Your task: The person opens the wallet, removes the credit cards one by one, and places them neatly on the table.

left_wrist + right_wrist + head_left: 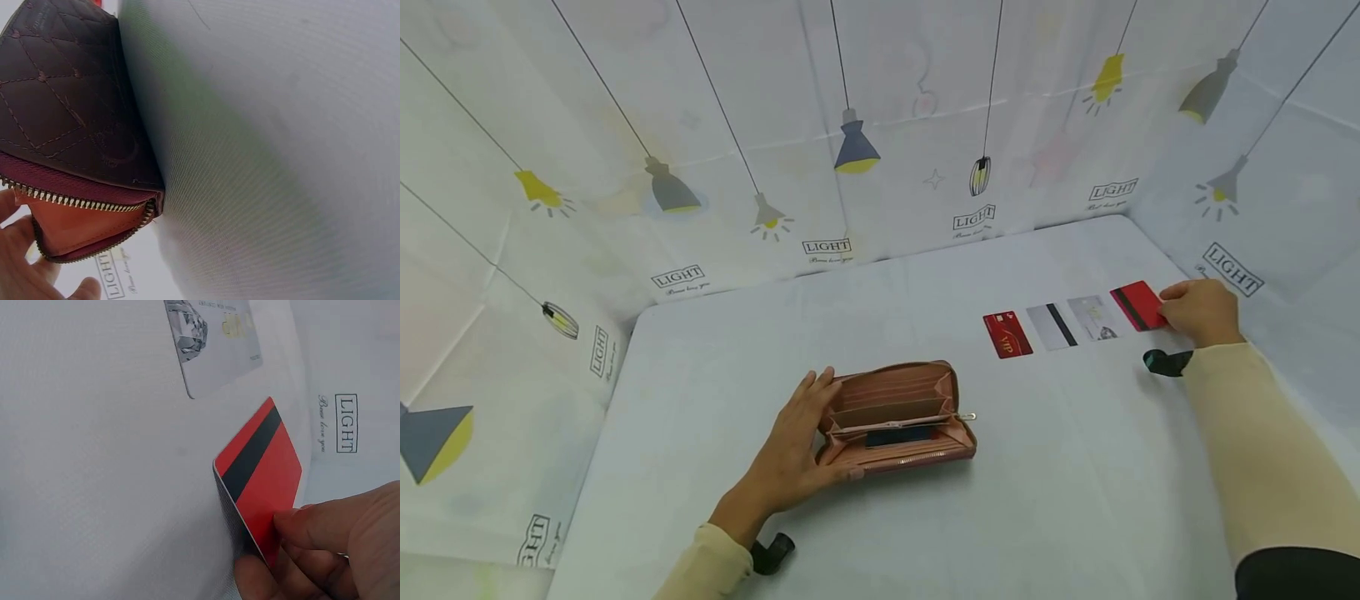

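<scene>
An open pink zip wallet (897,417) lies on the white table, with a dark card in its middle slot. My left hand (796,450) holds its left end, fingers over the far edge and thumb at the near edge; in the left wrist view the quilted wallet (69,119) fills the left side. At the right, my right hand (1201,311) pinches a red card with a black stripe (1138,305), its far edge lifted off the table (259,481). A row of cards lies to its left: a silver card (1093,317) (215,340), a white striped card (1051,326) and a red VIP card (1007,334).
White curtain walls printed with lamps (850,150) enclose the table (1075,483) on the back and both sides. Black wrist-camera straps show near each sleeve (1165,362) (772,552).
</scene>
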A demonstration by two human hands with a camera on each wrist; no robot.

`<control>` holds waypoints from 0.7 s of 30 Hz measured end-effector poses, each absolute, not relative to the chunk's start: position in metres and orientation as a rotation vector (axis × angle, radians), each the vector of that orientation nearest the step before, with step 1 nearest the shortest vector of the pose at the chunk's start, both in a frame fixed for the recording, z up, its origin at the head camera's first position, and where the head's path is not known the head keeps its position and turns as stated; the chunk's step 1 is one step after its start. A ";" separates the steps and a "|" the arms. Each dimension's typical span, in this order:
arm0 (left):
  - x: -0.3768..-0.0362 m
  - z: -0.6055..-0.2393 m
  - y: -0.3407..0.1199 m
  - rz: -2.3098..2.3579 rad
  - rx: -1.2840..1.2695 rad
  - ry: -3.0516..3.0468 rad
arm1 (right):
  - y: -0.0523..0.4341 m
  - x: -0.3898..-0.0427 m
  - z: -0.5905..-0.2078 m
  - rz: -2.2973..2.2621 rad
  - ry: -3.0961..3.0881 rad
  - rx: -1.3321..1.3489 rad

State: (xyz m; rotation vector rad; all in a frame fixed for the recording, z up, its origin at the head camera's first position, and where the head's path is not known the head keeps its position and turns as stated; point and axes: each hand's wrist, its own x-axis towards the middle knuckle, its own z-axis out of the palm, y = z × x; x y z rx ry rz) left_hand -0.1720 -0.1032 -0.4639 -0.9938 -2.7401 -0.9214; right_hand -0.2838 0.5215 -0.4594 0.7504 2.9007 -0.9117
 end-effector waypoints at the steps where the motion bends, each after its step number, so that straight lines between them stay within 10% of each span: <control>1: -0.172 -0.464 -0.104 -0.926 -0.995 -2.738 | 0.519 -0.284 -0.459 -0.877 2.931 0.749; 21: -0.183 -0.461 -0.115 -0.870 -1.022 -2.786 | 0.397 -0.261 -0.388 -0.959 3.110 0.635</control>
